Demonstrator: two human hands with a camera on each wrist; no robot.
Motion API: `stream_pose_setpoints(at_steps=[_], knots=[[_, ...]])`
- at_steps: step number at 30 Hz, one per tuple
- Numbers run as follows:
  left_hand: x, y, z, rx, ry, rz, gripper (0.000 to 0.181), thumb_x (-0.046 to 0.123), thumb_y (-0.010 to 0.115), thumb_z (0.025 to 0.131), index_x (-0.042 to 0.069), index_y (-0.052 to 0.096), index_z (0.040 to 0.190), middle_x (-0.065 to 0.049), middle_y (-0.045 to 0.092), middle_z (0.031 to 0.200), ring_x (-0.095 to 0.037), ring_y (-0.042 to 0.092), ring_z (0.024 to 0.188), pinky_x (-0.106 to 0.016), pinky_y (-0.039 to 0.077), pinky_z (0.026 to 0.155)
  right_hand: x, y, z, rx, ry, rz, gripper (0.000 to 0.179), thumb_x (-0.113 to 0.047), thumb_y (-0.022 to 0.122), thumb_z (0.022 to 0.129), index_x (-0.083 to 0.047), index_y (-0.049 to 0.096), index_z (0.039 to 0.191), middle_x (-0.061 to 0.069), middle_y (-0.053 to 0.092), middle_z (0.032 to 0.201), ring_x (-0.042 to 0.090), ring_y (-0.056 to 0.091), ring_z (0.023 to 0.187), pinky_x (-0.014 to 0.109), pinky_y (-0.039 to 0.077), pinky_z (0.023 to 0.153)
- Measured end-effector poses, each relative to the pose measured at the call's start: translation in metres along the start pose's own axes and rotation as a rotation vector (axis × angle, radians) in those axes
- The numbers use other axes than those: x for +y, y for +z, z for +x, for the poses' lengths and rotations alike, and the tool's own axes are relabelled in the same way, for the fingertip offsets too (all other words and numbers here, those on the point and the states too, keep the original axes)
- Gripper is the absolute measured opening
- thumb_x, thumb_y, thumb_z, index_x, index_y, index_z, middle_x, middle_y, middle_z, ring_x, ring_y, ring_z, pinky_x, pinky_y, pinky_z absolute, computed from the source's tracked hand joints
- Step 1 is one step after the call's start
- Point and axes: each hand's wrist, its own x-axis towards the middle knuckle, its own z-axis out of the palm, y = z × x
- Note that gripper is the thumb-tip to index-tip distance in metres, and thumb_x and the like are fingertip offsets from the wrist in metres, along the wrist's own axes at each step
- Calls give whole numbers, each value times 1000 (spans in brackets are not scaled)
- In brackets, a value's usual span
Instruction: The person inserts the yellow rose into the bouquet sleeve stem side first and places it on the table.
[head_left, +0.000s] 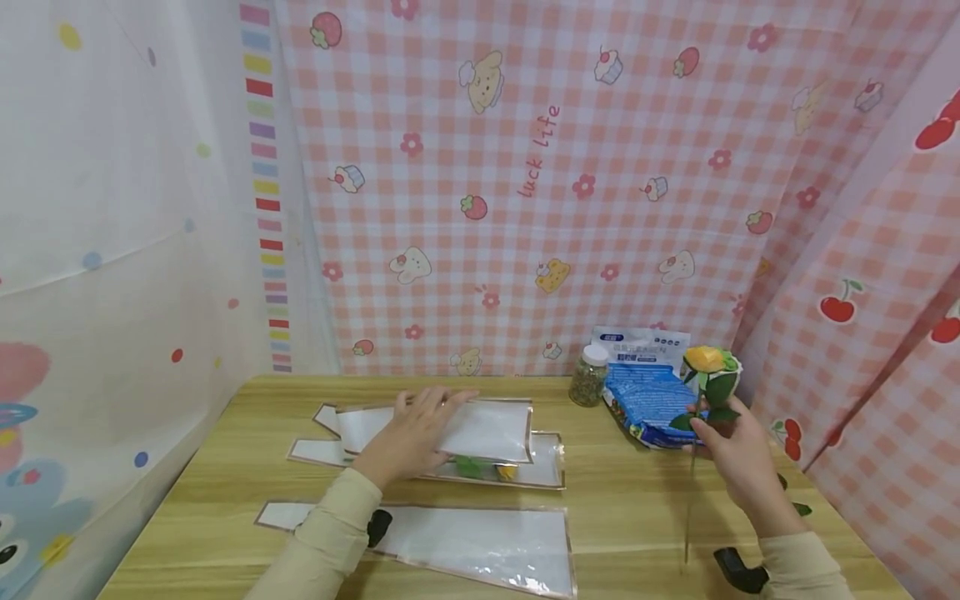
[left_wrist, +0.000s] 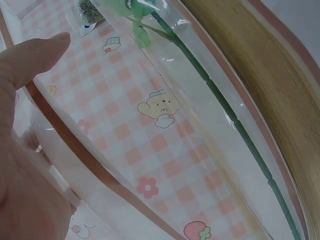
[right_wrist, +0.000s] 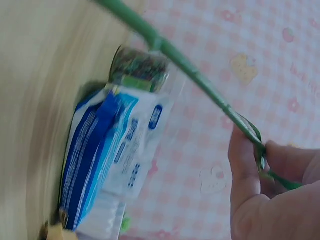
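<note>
My left hand [head_left: 408, 437] holds a clear-and-white plastic flower sleeve [head_left: 491, 429], its fingers over the far edge. In the left wrist view the thumb [left_wrist: 40, 60] lies along the sleeve's brown border. Beneath it on the table, a second sleeve [head_left: 551, 462] contains a yellow artificial rose [head_left: 507, 472], whose green stem [left_wrist: 225, 110] shows through the plastic. At the right, my right hand [head_left: 738, 458] pinches another yellow rose [head_left: 705, 360] by its stem [right_wrist: 195, 75] between thumb and fingers, just below the bloom. That rose stands upright, its stem hanging down.
A third sleeve [head_left: 480, 533] lies nearer to me. At the back stand a white-lidded jar [head_left: 588, 387] and blue-and-white packets [head_left: 648, 400]. Dark green leaves [head_left: 802, 509] show beside the right wrist. Checked curtain [head_left: 517, 250] hangs behind the table [head_left: 630, 500].
</note>
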Motion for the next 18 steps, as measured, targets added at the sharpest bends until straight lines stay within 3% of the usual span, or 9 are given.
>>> stream_pose_setpoints(at_steps=[11,18], knots=[[2,1,0,-6,-3,-10,103,28,91,75,26,30,158,-4,50,128,-21,49,117,-52,36,97,-25,27,8,245,129,344,32,0,57,100,-16,48,126,-1,56,118,5,59,106,19,54,81],[2,2,1,-15,-7,-6,105,29,91,76,28,27,158,-4,49,130,-21,49,119,-52,35,98,-36,38,11,325,118,443,44,-1,61,98,-17,46,136,2,59,116,7,64,97,21,56,70]])
